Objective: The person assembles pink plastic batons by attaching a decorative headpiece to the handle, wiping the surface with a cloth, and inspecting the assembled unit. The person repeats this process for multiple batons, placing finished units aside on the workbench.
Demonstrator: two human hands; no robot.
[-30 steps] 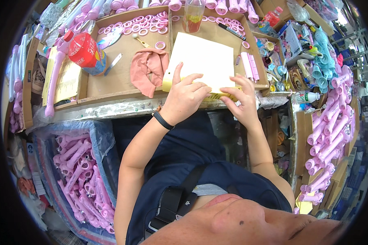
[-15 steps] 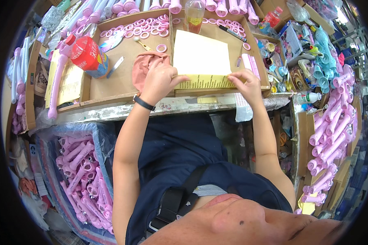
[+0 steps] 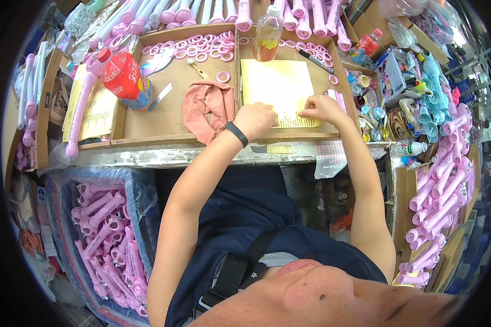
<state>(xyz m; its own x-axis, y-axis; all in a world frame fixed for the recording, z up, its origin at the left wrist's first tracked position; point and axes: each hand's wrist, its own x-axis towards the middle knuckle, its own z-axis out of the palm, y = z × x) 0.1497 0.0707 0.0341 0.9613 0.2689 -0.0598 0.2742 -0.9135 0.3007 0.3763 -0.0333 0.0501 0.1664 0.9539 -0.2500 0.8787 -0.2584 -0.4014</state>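
Observation:
A yellowish sheet of paper (image 3: pixel 278 82), printed along its near part, lies in the right-hand cardboard tray (image 3: pixel 338 71). My left hand (image 3: pixel 255 121) is closed at the sheet's near left side, its fingertips partly hidden. At the near right part, my right hand (image 3: pixel 326 109) pinches with thumb and fingers at the paper. Beside my left wrist lies a crumpled salmon-pink cloth (image 3: pixel 204 103) in the left-hand tray. Behind the sheet stands a clear bottle (image 3: pixel 267 38) holding yellowish liquid.
Pink rings (image 3: pixel 202 46) lie along the trays' far side. A red-labelled bottle (image 3: pixel 123 79) leans at the left, near a small blade-like strip (image 3: pixel 161 96). A black marker (image 3: pixel 315 61) rests at the right. Pink plastic handles fill a lined bin (image 3: pixel 106 218) and a stack (image 3: pixel 442 185).
The sheet's near edge, held raised before, now lies lower and flatter. My left hand has moved right and nearer, off the cloth and onto the paper; both hands are closer together.

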